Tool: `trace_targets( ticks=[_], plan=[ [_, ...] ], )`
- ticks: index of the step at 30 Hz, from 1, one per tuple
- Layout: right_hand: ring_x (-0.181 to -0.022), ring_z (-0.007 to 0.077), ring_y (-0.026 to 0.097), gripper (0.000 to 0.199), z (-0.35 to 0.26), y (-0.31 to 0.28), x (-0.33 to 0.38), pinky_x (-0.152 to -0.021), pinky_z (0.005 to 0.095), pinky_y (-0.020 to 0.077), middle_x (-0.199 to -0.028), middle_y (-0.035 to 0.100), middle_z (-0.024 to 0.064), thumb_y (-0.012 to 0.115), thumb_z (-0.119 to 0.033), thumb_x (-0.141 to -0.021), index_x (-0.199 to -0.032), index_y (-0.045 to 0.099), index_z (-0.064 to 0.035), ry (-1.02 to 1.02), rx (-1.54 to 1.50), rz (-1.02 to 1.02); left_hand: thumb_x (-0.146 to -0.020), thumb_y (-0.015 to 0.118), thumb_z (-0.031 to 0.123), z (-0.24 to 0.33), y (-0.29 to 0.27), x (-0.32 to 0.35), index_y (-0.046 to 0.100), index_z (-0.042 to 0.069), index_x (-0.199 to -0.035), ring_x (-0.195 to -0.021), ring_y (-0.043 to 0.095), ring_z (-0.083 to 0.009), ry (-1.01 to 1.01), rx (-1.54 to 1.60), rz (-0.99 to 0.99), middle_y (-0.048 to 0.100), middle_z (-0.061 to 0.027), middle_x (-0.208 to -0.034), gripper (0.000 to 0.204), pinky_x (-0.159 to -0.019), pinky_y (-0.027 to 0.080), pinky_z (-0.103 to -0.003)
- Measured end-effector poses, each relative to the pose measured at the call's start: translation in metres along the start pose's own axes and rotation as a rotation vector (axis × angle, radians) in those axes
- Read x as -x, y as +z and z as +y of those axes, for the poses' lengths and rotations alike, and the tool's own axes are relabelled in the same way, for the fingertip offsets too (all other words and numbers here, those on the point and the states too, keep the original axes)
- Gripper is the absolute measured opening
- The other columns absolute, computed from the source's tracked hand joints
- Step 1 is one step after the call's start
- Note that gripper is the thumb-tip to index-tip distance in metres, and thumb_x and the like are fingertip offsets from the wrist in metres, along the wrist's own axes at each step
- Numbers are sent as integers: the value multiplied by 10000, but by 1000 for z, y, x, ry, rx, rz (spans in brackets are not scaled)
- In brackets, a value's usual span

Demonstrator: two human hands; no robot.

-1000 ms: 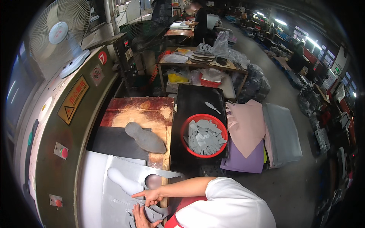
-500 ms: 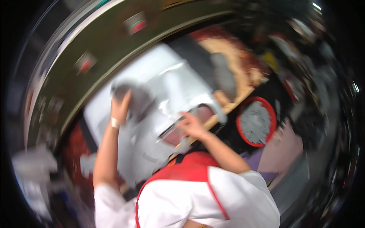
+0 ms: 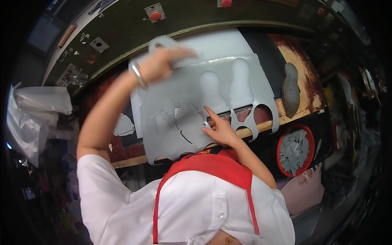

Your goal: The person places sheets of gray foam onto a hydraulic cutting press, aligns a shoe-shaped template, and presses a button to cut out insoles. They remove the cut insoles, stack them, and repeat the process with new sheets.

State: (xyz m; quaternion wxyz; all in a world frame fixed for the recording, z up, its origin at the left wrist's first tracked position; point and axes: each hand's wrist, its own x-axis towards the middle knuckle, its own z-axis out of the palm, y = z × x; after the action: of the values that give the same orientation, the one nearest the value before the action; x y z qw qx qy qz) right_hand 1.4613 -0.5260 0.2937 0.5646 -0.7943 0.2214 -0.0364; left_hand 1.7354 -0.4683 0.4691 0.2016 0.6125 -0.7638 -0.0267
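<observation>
A grey foam sheet (image 3: pixel 183 102) with sole-shaped holes cut out of it lies on the press bed in front of me. My left hand (image 3: pixel 161 63), a bangle on its wrist, is raised over the sheet's far left corner and grips a grey cut piece (image 3: pixel 169 43); motion blurs it. My right hand (image 3: pixel 218 128) rests flat on the sheet's near edge, fingers spread, beside freshly cut outlines. I wear a white shirt and a red apron.
A dark sole-shaped cutting die (image 3: pixel 290 87) lies on the worn board to the right. A red basket (image 3: pixel 281 157) of grey cut pieces stands lower right, above pinkish sheets (image 3: pixel 306 192). The green press front has red buttons (image 3: pixel 156 16). White plastic bags (image 3: pixel 36 110) hang at left.
The view has swung round from the workshop aisle down onto the press bed. My left hand has risen to the sheet's far corner; my right hand stays on the near edge.
</observation>
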Motion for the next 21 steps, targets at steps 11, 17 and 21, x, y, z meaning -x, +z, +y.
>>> trace_targets(
  ticks=[11, 17, 21],
  plan=[
    [-707, 145, 645, 898, 13, 9, -25, -637, 283, 538, -916, 665, 103, 530, 115, -777, -1537, 127, -144, 178, -998, -258, -721, 715, 138, 61, 161, 138, 535, 134, -1316, -1303, 409, -344, -64, 134, -103, 474, -113, -1385, 622, -1078, 281, -590],
    [-735, 165, 652, 736, -5, -5, -11, -674, 270, 532, -881, 671, 104, 541, -53, -908, -1527, 148, -114, 230, -719, -108, -882, 665, 354, 45, 135, 110, 573, 32, -1232, -1072, 590, -264, -912, 808, 436, 636, -139, -1147, 485, -954, 452, -397],
    [-879, 158, 639, 546, -17, -12, -5, -757, 284, 531, -1028, 650, 130, 630, -105, -882, -1389, 437, -44, 118, -306, 137, -966, 572, 332, -14, 30, 88, 587, -32, -1154, -949, 594, -158, -708, 527, 959, 648, -78, -1077, 409, -838, 479, -288]
  ],
)
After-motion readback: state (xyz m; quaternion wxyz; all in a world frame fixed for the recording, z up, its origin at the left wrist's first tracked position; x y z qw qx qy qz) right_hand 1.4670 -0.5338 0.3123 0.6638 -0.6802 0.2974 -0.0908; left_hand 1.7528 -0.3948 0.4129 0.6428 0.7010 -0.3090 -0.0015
